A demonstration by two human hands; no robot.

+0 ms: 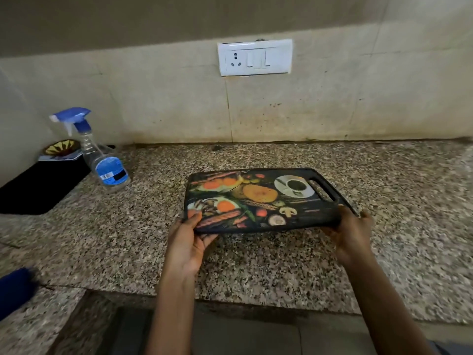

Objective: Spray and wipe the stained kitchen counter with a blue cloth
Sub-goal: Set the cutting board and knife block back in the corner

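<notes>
I hold a black plastic cutting board printed with vegetables, mushrooms and a coffee cup (258,198) by its near long edge, one hand at each near corner. My left hand (188,239) is clamped on the near left corner, thumb on top of the print and fingers curled under. My right hand (352,233) is clamped on the near right corner, just beside the board's handle slot, thumb on top and fingers below. The near edge is lifted above the speckled brown-and-grey granite counter (256,265); I cannot tell whether the far edge touches the stone.

The clear plastic spray bottle with a blue trigger head and blue label (102,160) stands upright on the counter to the left, well apart from the board, near the beige tiled wall (166,98). Just behind and left of it sits a black rectangular block (41,185) with a small patterned yellow-and-brown dish (61,147) at its back. A dark blue cloth (15,288) lies at the far left edge of the counter, blurred and partly cut off. A white switch-and-socket plate (254,57) is fixed on the wall above the board.
</notes>
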